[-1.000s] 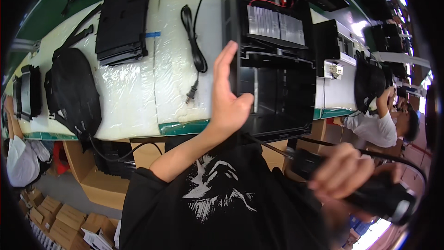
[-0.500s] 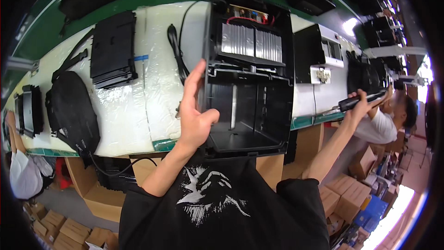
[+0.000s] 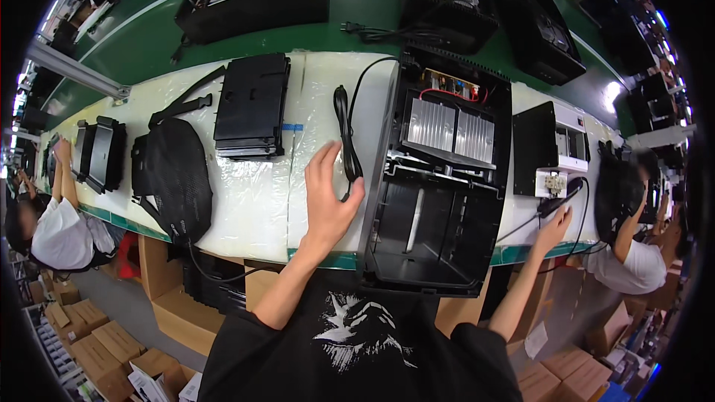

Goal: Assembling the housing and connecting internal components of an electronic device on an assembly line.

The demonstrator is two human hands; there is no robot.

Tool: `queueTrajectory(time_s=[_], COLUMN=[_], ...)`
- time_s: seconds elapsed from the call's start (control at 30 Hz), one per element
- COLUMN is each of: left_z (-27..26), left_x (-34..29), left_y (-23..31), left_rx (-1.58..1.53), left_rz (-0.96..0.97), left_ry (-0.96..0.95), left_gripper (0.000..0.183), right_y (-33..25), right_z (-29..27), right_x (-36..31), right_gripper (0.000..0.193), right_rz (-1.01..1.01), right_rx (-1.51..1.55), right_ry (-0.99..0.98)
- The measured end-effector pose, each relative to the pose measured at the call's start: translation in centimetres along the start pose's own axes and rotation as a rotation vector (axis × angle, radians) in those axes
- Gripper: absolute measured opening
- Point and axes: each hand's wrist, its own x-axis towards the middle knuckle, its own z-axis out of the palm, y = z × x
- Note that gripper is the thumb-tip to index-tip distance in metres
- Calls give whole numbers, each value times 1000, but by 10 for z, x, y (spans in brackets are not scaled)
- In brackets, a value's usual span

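Observation:
My left hand (image 3: 328, 197) is open, fingers stretched up and thumb apart. It is beside a bundled black power cord (image 3: 345, 123), whose lower end is close to the thumb. Right of it stands an open black housing (image 3: 428, 253), with ribbed silver metal blocks (image 3: 450, 130) and a circuit board with red wires in its far part. The near compartment shows bare black walls. My right hand (image 3: 552, 230) is just below a black electric screwdriver (image 3: 562, 198), fingers loosely extended and not wrapped round it. The screwdriver's thin shaft points down-left over the white bench surface.
Beside the screwdriver stands a white-and-black box (image 3: 570, 141). Left are stacked black panels (image 3: 252, 108) and a black mesh bag (image 3: 179, 179). More black housings (image 3: 447, 11) line the green far surface. Co-workers (image 3: 629, 260) are at both sides; cardboard boxes (image 3: 86, 339) are below.
The view has shifted, so the scene appears farther right and lower. My left hand has left the housing's side for the cord. My right hand has lowered and let go of the screwdriver.

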Motion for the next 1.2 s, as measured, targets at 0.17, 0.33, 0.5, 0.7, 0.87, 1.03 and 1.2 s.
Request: queueTrajectory(time_s=[0.17, 0.33, 0.5, 0.7, 0.87, 1.03, 1.2], left_z=[14, 16, 9, 21, 25, 30, 35], left_x=[-8, 6, 17, 20, 33, 57, 113], left_y=[-15, 9, 32, 12, 1, -12, -5], left_rx=[-154, -689, -963, -1444, -1452, -1572, -1928], left_rz=[-109, -381, -469, -655, -526, -503, -330], left_ry=[-161, -346, -524, -476, -406, -467, -533], left_gripper=[63, 61, 82, 89, 96, 98, 82], right_y=[-47, -117, -200, -279, -324, -377, -447], right_z=[-25, -33, -25, -53, -47, -47, -18], right_x=[-166, -238, -177, -122, -108, -107, -80], right_gripper=[41, 57, 71, 66, 59, 51, 35], right_rz=[-399, 526, 412, -1008, -1211, -1390, -1508], right_rx=[462, 1176, 1312, 361, 263, 186, 350], right_ry=[-257, 211, 61, -92, -130, -186, -1])
